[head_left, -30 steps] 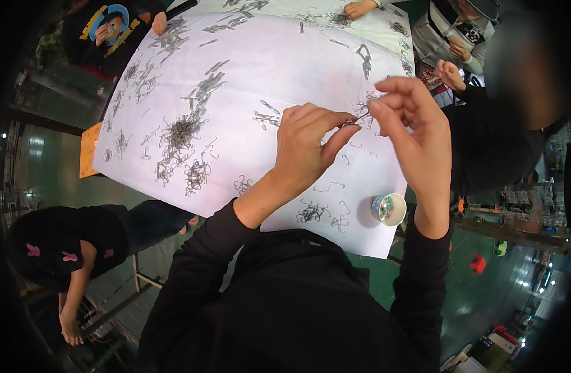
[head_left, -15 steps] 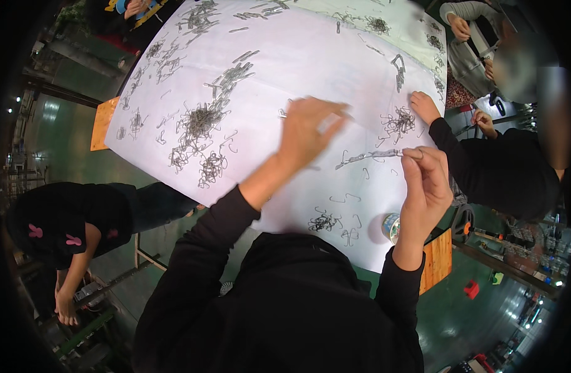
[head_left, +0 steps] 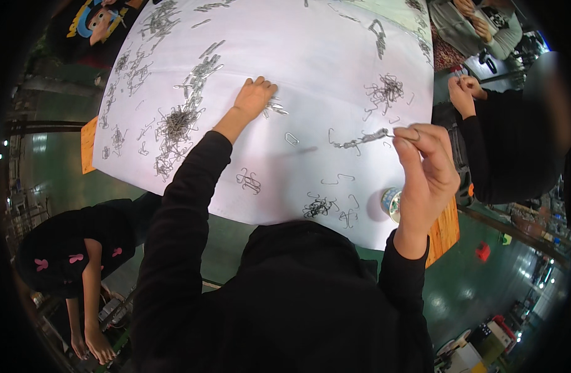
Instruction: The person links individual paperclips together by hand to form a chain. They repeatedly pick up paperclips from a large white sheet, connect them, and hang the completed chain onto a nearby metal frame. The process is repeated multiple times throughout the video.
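Close to the body, a tangle of dark hooks [head_left: 318, 207] lies on the white sheet [head_left: 304, 62], and a small cup [head_left: 386, 201] stands just beside the right wrist; a careless swing of that forearm could tip it. The 2 hands are well apart. The right hand [head_left: 429, 175] pinches a hook at the near end of a chain [head_left: 373, 135] of metal links; whether the chain's far end touches the sheet I cannot tell. If the pinch loosened, the chain could drop, and a sideways drag might snag it on stray hooks. Left of it lies 1 loose link [head_left: 291, 138]. Beyond, the left hand [head_left: 254, 98] curls down beside some silver links [head_left: 276, 109]; whether it grips any is hidden. Reaching blindly there, it could scatter them. Farther right sits another hook pile [head_left: 386, 91].
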Demonstrator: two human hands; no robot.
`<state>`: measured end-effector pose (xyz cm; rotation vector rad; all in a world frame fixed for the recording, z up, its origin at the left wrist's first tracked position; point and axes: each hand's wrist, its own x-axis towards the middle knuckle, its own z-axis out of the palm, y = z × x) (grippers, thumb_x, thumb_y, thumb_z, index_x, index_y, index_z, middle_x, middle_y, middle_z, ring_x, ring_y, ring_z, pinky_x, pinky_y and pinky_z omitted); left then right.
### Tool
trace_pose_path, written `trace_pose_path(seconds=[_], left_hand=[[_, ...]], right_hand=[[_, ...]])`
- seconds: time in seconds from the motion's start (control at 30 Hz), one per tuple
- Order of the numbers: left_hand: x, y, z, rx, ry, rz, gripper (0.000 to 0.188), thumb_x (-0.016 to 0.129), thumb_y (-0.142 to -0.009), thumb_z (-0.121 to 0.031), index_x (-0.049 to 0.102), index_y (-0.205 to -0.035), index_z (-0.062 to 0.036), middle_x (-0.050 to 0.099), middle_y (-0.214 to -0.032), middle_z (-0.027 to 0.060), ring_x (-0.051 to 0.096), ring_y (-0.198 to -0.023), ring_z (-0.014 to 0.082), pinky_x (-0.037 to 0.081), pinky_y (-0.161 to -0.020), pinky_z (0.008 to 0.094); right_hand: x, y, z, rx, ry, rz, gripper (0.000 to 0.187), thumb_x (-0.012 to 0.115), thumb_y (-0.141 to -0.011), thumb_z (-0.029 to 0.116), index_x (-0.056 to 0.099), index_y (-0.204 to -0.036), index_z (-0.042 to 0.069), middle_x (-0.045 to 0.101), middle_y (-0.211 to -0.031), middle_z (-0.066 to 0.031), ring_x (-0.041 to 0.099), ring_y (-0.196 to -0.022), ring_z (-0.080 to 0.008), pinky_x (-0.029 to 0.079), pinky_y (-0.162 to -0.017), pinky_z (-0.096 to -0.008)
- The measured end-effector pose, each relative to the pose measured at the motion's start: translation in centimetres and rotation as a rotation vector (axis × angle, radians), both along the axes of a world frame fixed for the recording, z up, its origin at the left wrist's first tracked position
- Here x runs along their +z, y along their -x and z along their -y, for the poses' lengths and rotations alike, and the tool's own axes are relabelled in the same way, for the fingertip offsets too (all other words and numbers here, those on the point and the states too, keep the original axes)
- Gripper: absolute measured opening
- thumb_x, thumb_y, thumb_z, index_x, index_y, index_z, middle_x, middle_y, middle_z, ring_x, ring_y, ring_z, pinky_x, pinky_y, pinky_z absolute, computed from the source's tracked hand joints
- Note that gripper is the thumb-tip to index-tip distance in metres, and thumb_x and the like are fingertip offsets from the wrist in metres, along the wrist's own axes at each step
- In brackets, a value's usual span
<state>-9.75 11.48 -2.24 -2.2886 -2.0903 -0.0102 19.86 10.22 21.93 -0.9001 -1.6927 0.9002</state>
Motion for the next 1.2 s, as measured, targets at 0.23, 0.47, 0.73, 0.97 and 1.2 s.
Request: trace_pose_path(seconds=[0.23, 0.47, 0.73, 0.97, 1.2], left_hand=[[12.9, -6.9, -0.9, 0.245, -0.297, 1.232, 0.011, 0.064, -0.082, -0.012, 0.059, -0.086, -0.0034, 0.063, -0.076, 0.0022, 0.059, -0.072, 0.0087, 0.046, -0.065, 0.0214], [25.8, -13.4, 3.0, 0.058, -0.263, 1.599, 0.012, 0.064, -0.082, -0.009, 0.06, -0.087, 0.0012, 0.065, -0.078, 0.006, 0.059, -0.071, 0.0079, 0.047, -0.067, 0.0199], [26.9, -15.2, 4.7, -0.017, -0.376, 1.536, 0.012, 0.066, -0.08, -0.007, 0.06, -0.086, 0.0024, 0.064, -0.076, 0.006, 0.06, -0.069, 0.0086, 0.048, -0.064, 0.0194], [26.7, -15.7, 5.8, -0.02, -0.437, 1.557, 0.013, 0.065, -0.081, -0.005, 0.06, -0.089, 0.004, 0.065, -0.082, 0.0079, 0.06, -0.077, 0.0088, 0.047, -0.066, 0.0182], [26.6, -15.4, 6.0, -0.009, -0.466, 1.48, 0.012, 0.066, -0.078, -0.005, 0.063, -0.087, 0.0029, 0.066, -0.078, 0.0064, 0.06, -0.071, 0.0078, 0.047, -0.068, 0.0206]], right_hand=[[-0.1, -0.1, 0.3, 0.034, -0.026, 0.024, 0.009, 0.067, -0.074, -0.003, 0.066, -0.082, 0.0, 0.059, -0.077, -0.0047, 0.054, -0.068, -0.0102, 0.042, -0.06, -0.0218], [0.6, 0.5, 0.6, 0.077, -0.111, 0.075, 0.007, 0.067, -0.075, -0.002, 0.065, -0.082, -0.001, 0.059, -0.076, -0.0051, 0.055, -0.065, -0.0108, 0.044, -0.06, -0.0227], [0.4, 0.5, 1.1, 0.065, -0.145, 0.121, 0.007, 0.067, -0.074, 0.0, 0.065, -0.081, -0.001, 0.059, -0.073, -0.007, 0.056, -0.061, -0.0143, 0.044, -0.058, -0.0247], [-0.8, 0.1, 1.2, 0.072, -0.079, 0.144, 0.014, 0.069, -0.074, 0.006, 0.064, -0.087, 0.002, 0.059, -0.074, -0.0065, 0.056, -0.063, -0.0138, 0.042, -0.056, -0.025], [-16.0, -4.1, 0.4, 0.083, 0.21, 0.555, 0.004, 0.064, -0.078, 0.013, 0.063, -0.079, 0.01, 0.062, -0.077, -0.0085, 0.059, -0.065, -0.0236, 0.046, -0.06, -0.0339]])
